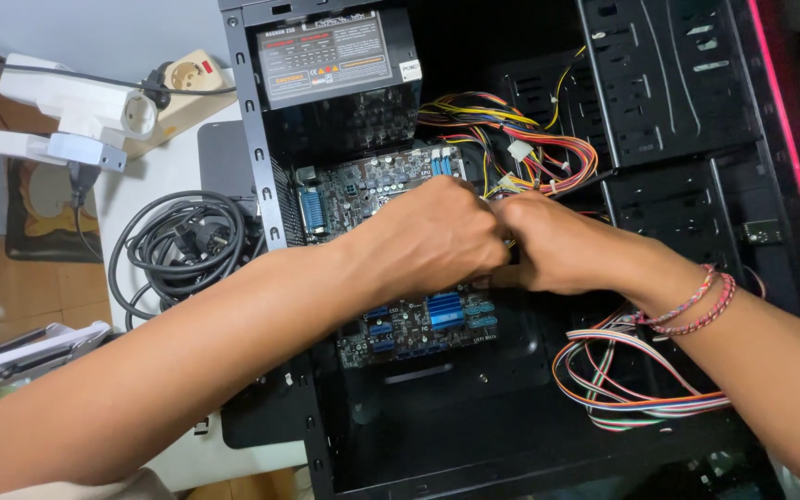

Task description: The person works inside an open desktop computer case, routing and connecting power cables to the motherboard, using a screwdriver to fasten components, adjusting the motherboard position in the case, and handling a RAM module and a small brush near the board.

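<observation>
The motherboard (400, 250), seated in the open black case (511, 435), is pressed upon at its middle by the left hand (432, 236) and right hand (557, 250), both curled, their contents hidden, so the board could be flexed, or the coloured cable bundle (530, 139) snagged, by excess force.

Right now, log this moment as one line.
left hand: on motherboard | right hand: beside it, grip hidden | case: open | cable bundle: above hands
</observation>
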